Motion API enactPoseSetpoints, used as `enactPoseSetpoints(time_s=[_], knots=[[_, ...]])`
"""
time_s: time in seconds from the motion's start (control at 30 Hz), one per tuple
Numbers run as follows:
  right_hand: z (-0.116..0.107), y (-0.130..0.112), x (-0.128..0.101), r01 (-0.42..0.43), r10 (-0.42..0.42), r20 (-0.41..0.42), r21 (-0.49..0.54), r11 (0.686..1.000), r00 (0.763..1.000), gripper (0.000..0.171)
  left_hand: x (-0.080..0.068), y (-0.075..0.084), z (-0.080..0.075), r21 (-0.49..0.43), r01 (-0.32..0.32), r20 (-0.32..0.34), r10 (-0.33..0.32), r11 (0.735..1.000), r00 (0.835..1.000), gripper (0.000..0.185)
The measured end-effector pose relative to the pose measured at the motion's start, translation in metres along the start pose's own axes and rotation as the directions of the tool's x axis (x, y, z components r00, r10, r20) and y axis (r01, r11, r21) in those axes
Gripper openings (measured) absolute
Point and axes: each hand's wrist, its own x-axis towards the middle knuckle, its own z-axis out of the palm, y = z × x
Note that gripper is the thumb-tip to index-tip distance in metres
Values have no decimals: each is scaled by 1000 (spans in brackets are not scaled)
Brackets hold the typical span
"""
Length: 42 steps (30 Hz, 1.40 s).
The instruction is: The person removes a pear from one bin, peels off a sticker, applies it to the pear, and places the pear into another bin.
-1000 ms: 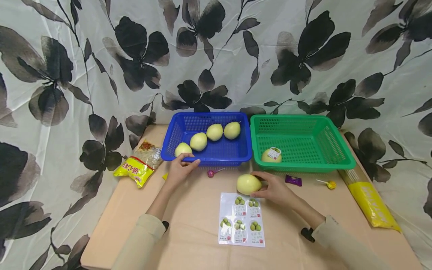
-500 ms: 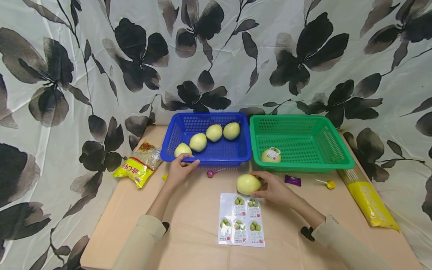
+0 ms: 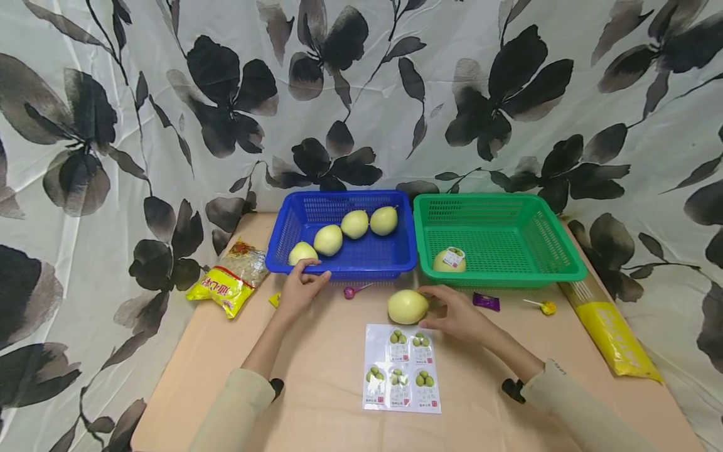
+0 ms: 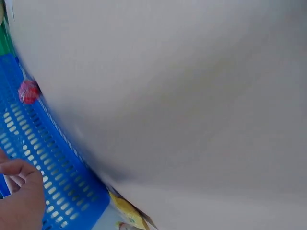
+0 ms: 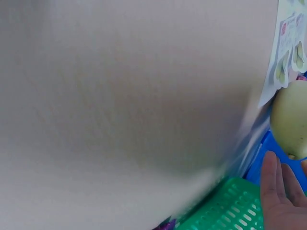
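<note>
My left hand (image 3: 300, 290) grips the front rim of the blue basket (image 3: 367, 274) near its left corner, beside a pale yellow-green pear (image 3: 302, 252). Several more such pears lie in that basket. On the table, a pear (image 3: 408, 307) lies on its side behind the sticker sheet (image 3: 401, 392), its stem end facing my right hand (image 3: 460, 315). That hand is spread beside it; in the right wrist view the straight fingers (image 5: 270, 172) show a small gap from the pear. A pear with a white label (image 3: 450, 260) sits in the green basket (image 3: 508, 279).
A pink lollipop (image 3: 350, 292), a purple wrapped sweet (image 3: 486, 302) and a yellow lollipop (image 3: 546, 307) lie before the baskets. A yellow snack bag (image 3: 223, 287) stands left, a long yellow noodle pack (image 3: 615, 339) right. A floral cloth (image 3: 395, 113) hangs behind.
My right hand has let go of the pear, which has shifted slightly left, away from the fingers. The left hand stays on the blue basket. The head view has panned a little.
</note>
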Motion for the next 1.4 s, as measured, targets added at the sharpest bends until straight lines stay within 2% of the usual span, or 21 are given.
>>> enactPoseSetpoints(time_s=[0.1, 0.17, 0.23, 0.3, 0.37, 0.43, 0.47, 0.53, 0.6, 0.7, 0.77, 0.83, 0.93, 1.03, 1.13, 1.27, 1.33, 1.4], knots=[[-3, -4, -2, -3, 4, -18, 13, 1000, 1000, 72, -7, 1, 3, -48, -13, -18, 12, 999, 1000, 59], [-6, -7, -5, 1, -1, -40, 7, 1000, 999, 69, -12, 2, 6, -68, -15, -20, 13, 998, 1000, 54], [-8, -12, -8, 8, -9, -70, -4, 1000, 998, 61, -18, 3, 10, -37, -18, 32, 19, 999, 999, 42], [-8, -18, -12, 20, -23, -101, -31, 999, 995, 50, -24, 4, 16, 44, -34, 150, 27, 998, 988, 30], [-7, -25, -15, 49, -55, -121, -48, 998, 991, 38, -29, 5, 24, 143, -68, 294, 23, 987, 956, 24], [-5, -33, -17, 84, -89, -106, -47, 995, 990, 29, -33, 4, 34, 204, -107, 412, 14, 973, 911, 24], [-2, -37, -19, 106, -109, -83, -46, 993, 991, 27, -34, 3, 41, 239, -127, 451, 6, 963, 893, 24], [3, -43, -20, 135, -135, 4, -35, 990, 991, 25, -37, 2, 53, 296, -172, 492, 5, 940, 871, 26], [11, -47, -21, 129, -125, 128, -24, 991, 984, 29, -39, -1, 64, 347, -222, 503, 19, 911, 864, 30], [23, -48, -22, 81, -73, 300, -15, 997, 951, 45, -42, -3, 76, 426, -286, 498, 42, 858, 866, 34], [30, -47, -22, 38, -29, 366, -18, 999, 930, 56, -45, -3, 81, 465, -282, 488, 23, 839, 873, 36], [35, -48, -23, 3, 1, 390, -8, 1000, 921, 65, -48, -1, 84, 487, -271, 479, 5, 830, 878, 38], [38, -48, -23, -31, 20, 396, 22, 999, 918, 74, -50, 0, 86, 497, -258, 477, -13, 828, 879, 39], [41, -46, -22, -35, 19, 393, 33, 999, 919, 72, -50, 0, 87, 481, -276, 491, 5, 832, 871, 40], [45, -44, -21, -24, 17, 370, 14, 1000, 929, 58, -49, -1, 88, 451, -292, 512, 23, 843, 858, 40], [51, -41, -21, -18, 21, 295, -15, 1000, 955, 32, -49, -3, 88, 421, -293, 532, 27, 858, 846, 36], [55, -42, -20, -13, 23, 245, -44, 999, 969, 23, -49, -3, 88, 425, -294, 536, 23, 856, 844, 30], [59, -45, -19, 1, 21, 188, -118, 993, 982, 14, -49, -2, 88, 434, -290, 537, 14, 853, 843, 25]])
